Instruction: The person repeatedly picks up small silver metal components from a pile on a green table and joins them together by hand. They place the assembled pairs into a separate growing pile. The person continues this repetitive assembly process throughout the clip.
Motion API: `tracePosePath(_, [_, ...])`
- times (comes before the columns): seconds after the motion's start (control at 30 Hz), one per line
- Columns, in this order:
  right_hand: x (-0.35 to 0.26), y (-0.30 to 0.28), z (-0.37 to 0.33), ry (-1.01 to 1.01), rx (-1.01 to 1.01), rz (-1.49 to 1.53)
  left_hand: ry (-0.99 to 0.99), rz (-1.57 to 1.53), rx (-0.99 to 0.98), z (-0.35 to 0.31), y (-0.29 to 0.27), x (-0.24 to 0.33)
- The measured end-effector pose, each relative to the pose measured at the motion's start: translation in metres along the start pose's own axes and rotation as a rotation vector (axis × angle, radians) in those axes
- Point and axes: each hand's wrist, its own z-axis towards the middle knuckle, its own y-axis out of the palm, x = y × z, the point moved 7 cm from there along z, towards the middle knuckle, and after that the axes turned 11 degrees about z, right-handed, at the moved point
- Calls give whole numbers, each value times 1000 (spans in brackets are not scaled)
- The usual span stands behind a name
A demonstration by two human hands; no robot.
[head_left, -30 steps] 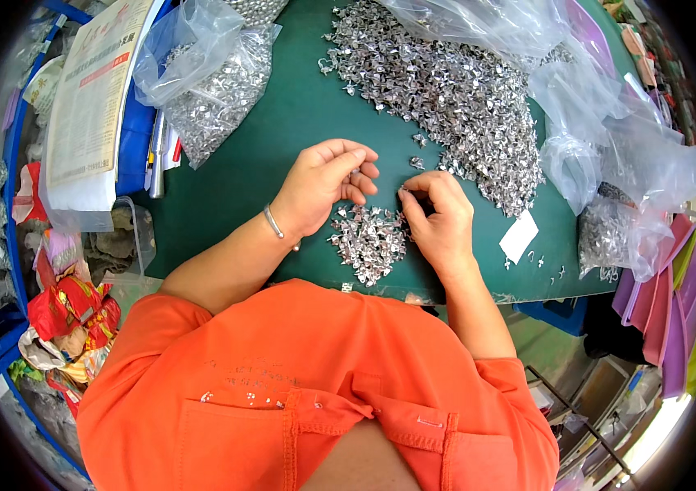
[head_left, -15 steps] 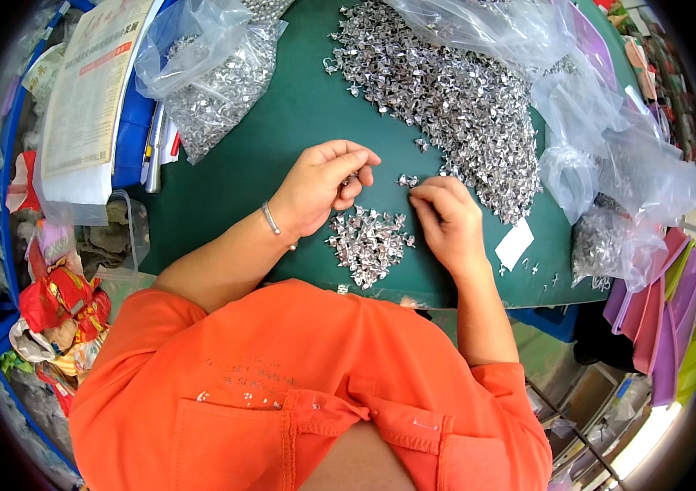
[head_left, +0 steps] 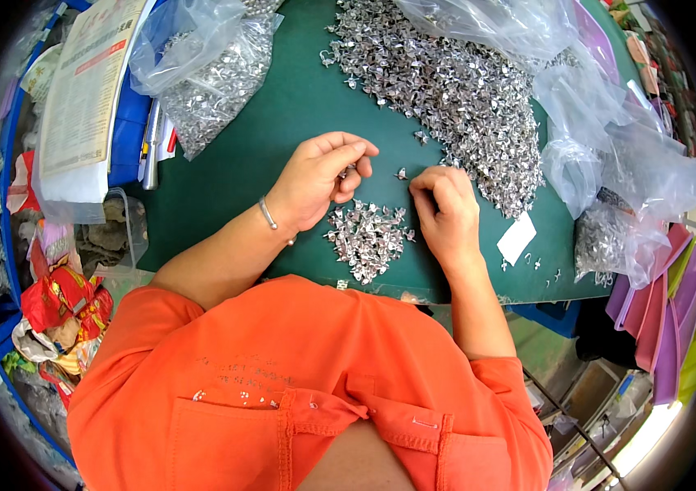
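Loosely curled, my left hand holds some small silvery metal pieces, which peek out between thumb and fingers. My right hand is pinched close to the table top, and whatever its fingertips hold is hidden. Just left of those fingertips lies a single metal piece. Between and below both hands sits a small pile of metal pieces by the near table edge. Beyond my right hand spreads a much larger heap of metal pieces.
The table has a green top. A clear bag of silvery parts stands at the far left, near a blue bin with a newspaper. On the right are a white card, another bag of parts and crumpled plastic.
My right hand has shifted slightly up and its fingers are drawn closer together. Fewer pieces now show beside its fingertips. My left hand stays nearly in place.
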Motion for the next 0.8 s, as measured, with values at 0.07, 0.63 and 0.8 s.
tracePosePath(0.07, [-2, -2, -4, 0, -103, 87, 6, 7, 5, 0, -1, 0])
tracePosePath(0.63, [2, 1, -9, 155, -165, 306, -9, 10, 12, 0, -1, -1])
tracePosePath(0.8, [-5, 2, 4, 76, -79, 238, 5, 20, -2, 0, 0, 0])
